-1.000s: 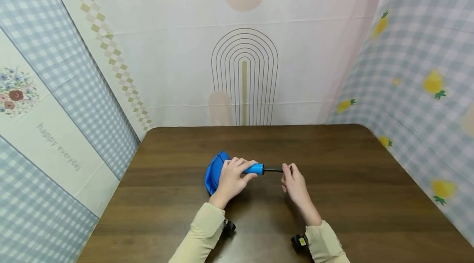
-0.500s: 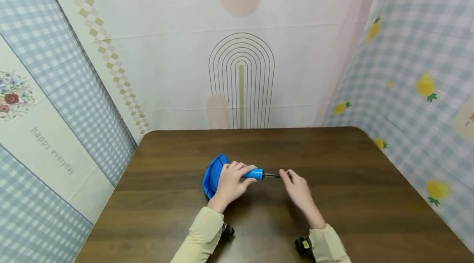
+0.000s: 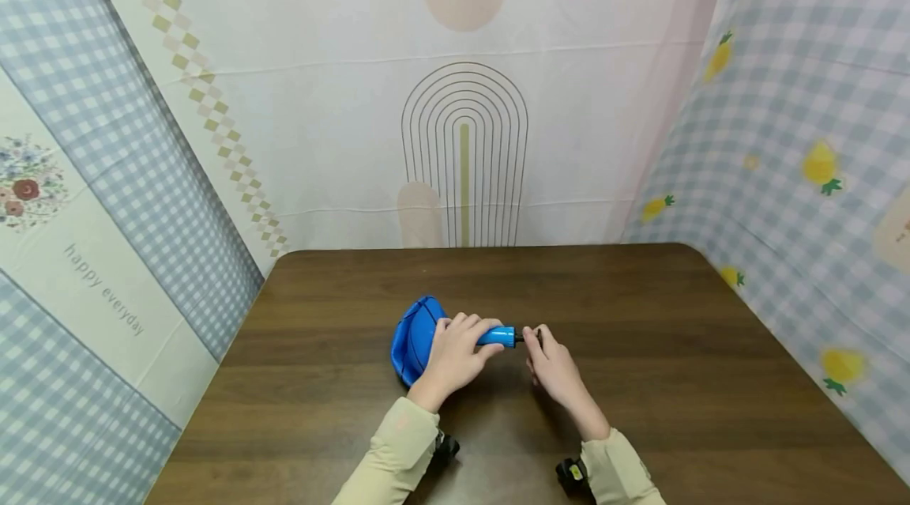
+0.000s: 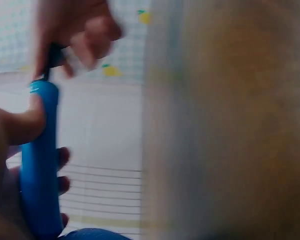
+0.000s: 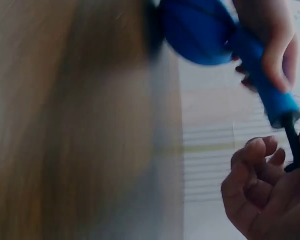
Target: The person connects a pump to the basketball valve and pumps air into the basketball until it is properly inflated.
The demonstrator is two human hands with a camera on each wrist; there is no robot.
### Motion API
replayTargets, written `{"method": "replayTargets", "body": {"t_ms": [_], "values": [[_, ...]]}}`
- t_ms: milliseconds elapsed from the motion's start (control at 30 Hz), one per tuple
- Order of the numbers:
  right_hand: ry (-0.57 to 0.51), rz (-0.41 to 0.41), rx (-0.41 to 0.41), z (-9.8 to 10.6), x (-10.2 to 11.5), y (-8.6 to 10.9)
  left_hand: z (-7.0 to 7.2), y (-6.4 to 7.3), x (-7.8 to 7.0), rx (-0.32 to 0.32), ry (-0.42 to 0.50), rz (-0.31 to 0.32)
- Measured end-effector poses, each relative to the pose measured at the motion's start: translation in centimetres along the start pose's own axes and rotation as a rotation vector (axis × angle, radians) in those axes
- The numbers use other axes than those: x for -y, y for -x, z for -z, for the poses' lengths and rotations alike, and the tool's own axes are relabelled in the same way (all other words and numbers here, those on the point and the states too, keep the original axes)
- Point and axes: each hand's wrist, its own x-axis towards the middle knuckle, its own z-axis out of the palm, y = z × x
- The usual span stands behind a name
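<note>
A blue hand pump (image 3: 499, 337) is held level above the table, its barrel wrapped by my left hand (image 3: 458, 355). The left wrist view shows thumb and fingers around the barrel (image 4: 41, 165). My right hand (image 3: 558, 374) grips the black pump handle (image 5: 299, 164) at the rod's end. Only a short stretch of the black rod (image 5: 291, 137) shows outside the barrel. A blue ball (image 3: 415, 339) with dark seam lines sits at the pump's other end, caved in and limp on one side. My left hand hides part of the joint between ball and pump.
The brown wooden table (image 3: 341, 426) extends around both hands. A pale printed cloth (image 3: 341, 133) hangs behind its far edge, with checked cloths (image 3: 768, 141) on the sides. Each wrist carries a small black camera (image 3: 572, 475).
My right hand has moved left toward the barrel, and much less of the pump rod shows outside it. My left hand keeps its grip; the ball stays at the pump's end.
</note>
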Motion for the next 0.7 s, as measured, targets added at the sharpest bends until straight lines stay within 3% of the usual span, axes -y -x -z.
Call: {"method": "replayTargets", "body": {"t_ms": [133,333,433,533,600,700], "values": [[0.106,0.015,-0.072,1.5,-0.4,0.0,1.0,0.0,0.5,0.028,0.031,0.027],[-0.006,0.006,-0.224,3.2,-0.8,-0.4,1.4,0.4,1.8,-0.036,0.026,0.008],[-0.120,0.021,-0.191,2.1,-0.2,-0.4,1.4,0.2,1.7,-0.038,0.009,-0.010],[-0.199,0.031,-0.084,0.2,0.5,-0.5,1.6,-0.5,0.8,0.016,-0.045,-0.014],[-0.190,0.029,-0.059,-0.8,0.8,-0.3,1.7,-1.0,0.0,0.074,-0.085,-0.031],[-0.125,0.018,-0.094,-1.1,0.7,-0.1,1.5,-1.1,-0.9,0.141,-0.108,-0.051]]}}
